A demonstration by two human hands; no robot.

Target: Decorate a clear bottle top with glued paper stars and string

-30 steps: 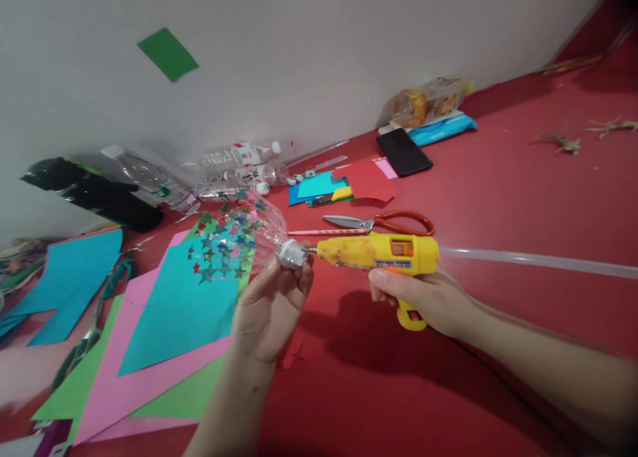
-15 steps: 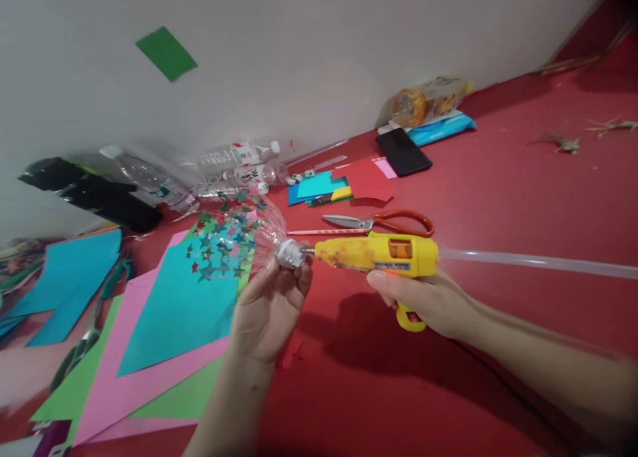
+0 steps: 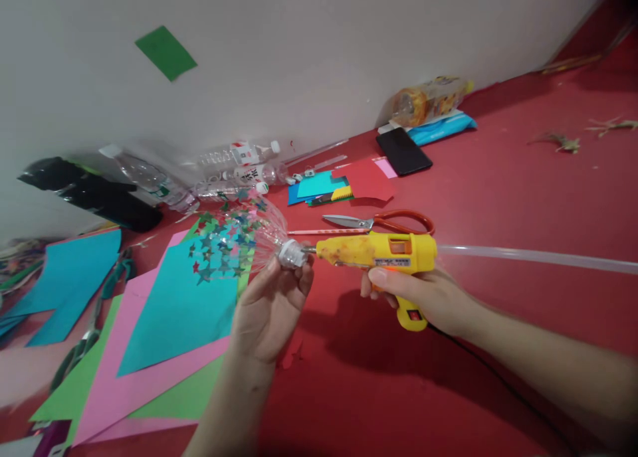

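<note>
My left hand (image 3: 274, 304) is closed round a clear plastic bottle neck (image 3: 293, 254). From the neck, cut plastic strands (image 3: 269, 228) fan out to the left, with many small coloured stars (image 3: 219, 244) at their ends. My right hand (image 3: 423, 294) grips a yellow hot glue gun (image 3: 373, 251) by its handle. Its metal nozzle (image 3: 310, 250) points left and meets the open end of the bottle neck; whether it touches, I cannot tell. A long clear glue stick (image 3: 538, 256) sticks out of the gun's back.
Red-handled scissors (image 3: 403, 222) and a pink pencil (image 3: 329, 232) lie behind the glue gun. Coloured paper sheets (image 3: 174, 317) spread at left. Plastic bottles (image 3: 259, 174) and a black umbrella-like bundle (image 3: 100, 194) line the wall. A phone (image 3: 403, 151) and a cutter (image 3: 331, 196) lie farther back.
My right hand's fingers have shifted on the glue gun's handle and trigger area. The bottle neck and my left hand stay almost where they were.
</note>
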